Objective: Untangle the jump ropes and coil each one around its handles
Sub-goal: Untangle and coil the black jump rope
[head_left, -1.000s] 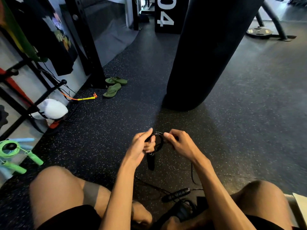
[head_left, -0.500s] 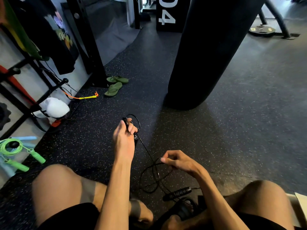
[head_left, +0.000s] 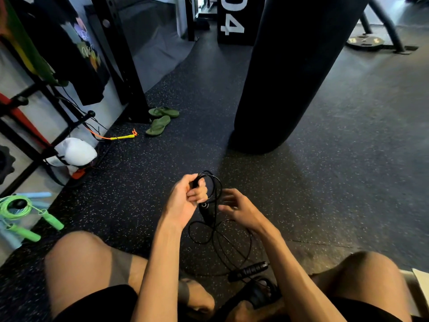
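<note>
**Thin black jump rope part-wound on one handle, just on the person's side of the punching bag**

The left hand was curled round the black handle, pinning several small loops of cord against it. The right hand hung just beside those loops with its fingers spread and lightly bent; whether a strand ran through them could not be told. Slack cord sagged to the floor, nearer the person than the bag, where the second handle lay between the knees. The cord looked light, thin and springy, likely to slip and pop loose, so each turn would need a thumb clamp. The ribbed handles seemed the firm places to grip. A coiled green jump rope lay far to the bag's left.
</note>
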The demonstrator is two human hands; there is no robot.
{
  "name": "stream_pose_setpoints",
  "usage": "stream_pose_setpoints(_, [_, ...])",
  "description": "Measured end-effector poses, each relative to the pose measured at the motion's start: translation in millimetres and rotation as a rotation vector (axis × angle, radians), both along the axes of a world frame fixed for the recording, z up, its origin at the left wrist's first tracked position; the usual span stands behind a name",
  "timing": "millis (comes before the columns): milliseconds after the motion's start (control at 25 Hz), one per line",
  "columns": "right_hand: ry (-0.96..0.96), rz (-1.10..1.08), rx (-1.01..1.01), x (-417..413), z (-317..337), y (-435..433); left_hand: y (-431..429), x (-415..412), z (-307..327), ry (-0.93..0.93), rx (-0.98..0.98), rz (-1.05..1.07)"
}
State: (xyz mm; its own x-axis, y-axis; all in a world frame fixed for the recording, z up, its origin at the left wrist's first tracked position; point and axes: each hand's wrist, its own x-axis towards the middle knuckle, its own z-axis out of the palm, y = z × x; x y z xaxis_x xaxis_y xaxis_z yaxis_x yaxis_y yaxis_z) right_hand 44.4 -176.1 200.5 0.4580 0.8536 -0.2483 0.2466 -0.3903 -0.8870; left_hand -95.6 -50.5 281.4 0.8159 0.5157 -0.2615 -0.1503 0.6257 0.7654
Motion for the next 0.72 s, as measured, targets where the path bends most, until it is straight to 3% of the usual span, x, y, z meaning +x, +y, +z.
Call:
stream_pose_setpoints(240, [-0.052,0.041,0.045,-16,-4,8,3,3,1,-0.076,-0.066,0.083])
stream_pose_setpoints(440, [0.376,0.028,-0.035,-30,2,-11,15,2,-10,-0.154,-0.025,0.278])
stream_pose_setpoints(480, [0.391,-0.016,-0.008,-32,2,-11,16,0,-11,-0.138,-0.028,0.271])
stream_pose_setpoints(600, [0.112,-0.099,0.091,-27,3,-1,17,-7,-9,-0.026,-0.013,0.142])
stream_pose_setpoints(720, [0.018,-0.1,0.211,-23,14,17,17,-11,-6,0.079,0.065,-0.013])
